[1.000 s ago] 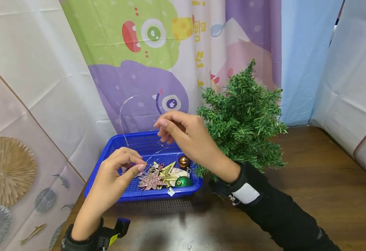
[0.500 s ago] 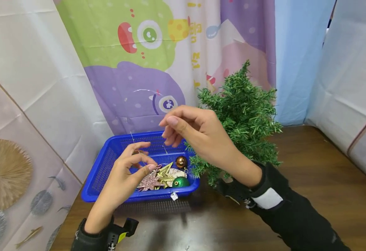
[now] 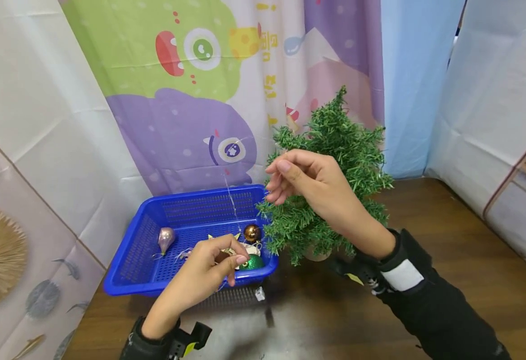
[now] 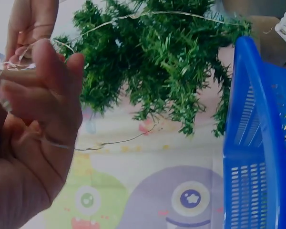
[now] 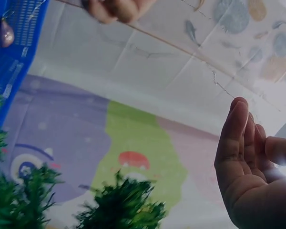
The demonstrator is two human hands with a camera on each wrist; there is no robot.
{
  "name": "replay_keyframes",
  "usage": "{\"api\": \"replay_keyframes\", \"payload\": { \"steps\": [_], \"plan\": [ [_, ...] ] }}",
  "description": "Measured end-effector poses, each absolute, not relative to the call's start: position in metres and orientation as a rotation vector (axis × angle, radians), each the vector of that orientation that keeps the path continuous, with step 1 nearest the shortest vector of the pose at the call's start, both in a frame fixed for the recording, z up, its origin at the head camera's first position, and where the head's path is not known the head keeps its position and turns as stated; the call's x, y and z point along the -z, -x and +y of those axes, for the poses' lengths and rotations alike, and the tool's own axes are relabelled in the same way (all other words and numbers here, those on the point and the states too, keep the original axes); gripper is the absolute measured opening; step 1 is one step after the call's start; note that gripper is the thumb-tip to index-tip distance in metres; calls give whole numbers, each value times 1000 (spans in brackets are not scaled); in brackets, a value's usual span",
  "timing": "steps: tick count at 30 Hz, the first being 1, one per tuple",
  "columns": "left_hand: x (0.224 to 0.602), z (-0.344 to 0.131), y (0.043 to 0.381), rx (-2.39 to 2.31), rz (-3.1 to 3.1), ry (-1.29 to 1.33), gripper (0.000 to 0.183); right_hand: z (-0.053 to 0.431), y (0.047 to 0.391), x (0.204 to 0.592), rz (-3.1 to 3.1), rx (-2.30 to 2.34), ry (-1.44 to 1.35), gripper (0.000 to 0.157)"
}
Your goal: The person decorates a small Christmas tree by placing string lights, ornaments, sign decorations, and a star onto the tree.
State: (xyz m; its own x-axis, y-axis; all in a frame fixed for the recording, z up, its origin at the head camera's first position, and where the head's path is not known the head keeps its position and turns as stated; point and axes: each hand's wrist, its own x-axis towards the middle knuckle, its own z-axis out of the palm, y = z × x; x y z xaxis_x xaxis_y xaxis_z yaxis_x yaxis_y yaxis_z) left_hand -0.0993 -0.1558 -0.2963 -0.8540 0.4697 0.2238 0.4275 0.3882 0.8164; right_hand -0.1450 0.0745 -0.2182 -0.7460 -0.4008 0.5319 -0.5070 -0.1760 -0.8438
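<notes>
Between thumb and fingertips, my left hand [image 3: 208,270] pinches a thin string-light wire [image 3: 232,200] in front of the blue basket. In the left wrist view, the wire [image 4: 181,13] loops around those fingers and trails past the tree. My right hand [image 3: 310,175] is raised before the artificial Christmas tree [image 3: 348,145], thumb against forefinger. A strand of wire [image 5: 221,87] meets its fingertips in the right wrist view. A small whitish block [image 3: 260,293] hangs below the basket's front edge.
The blue basket [image 3: 129,288] stands on the wooden table [image 3: 425,210], left of the tree. Inside lie a pink drop ornament [image 3: 165,239], a brown ball [image 3: 251,233] and a green ball [image 3: 254,262]. A cartoon-print curtain [image 3: 177,125] hangs behind.
Both hands have shifted right, the left one also lower, over the basket's front edge. The wire loop has moved right too, and the pink drop ornament has come into sight.
</notes>
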Motion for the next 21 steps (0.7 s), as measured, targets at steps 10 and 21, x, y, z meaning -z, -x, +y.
{"api": "replay_keyframes", "payload": {
  "steps": [10, 21],
  "plan": [
    [308, -141, 95, -1686, 2360, -868, 6, 96, 149, 236, -2027, -2243, -1012, 21],
    [319, -127, 93, -1762, 2240, -824, 7, 100, 138, 253, -2176, -2105, -1113, 38]
  ]
}}
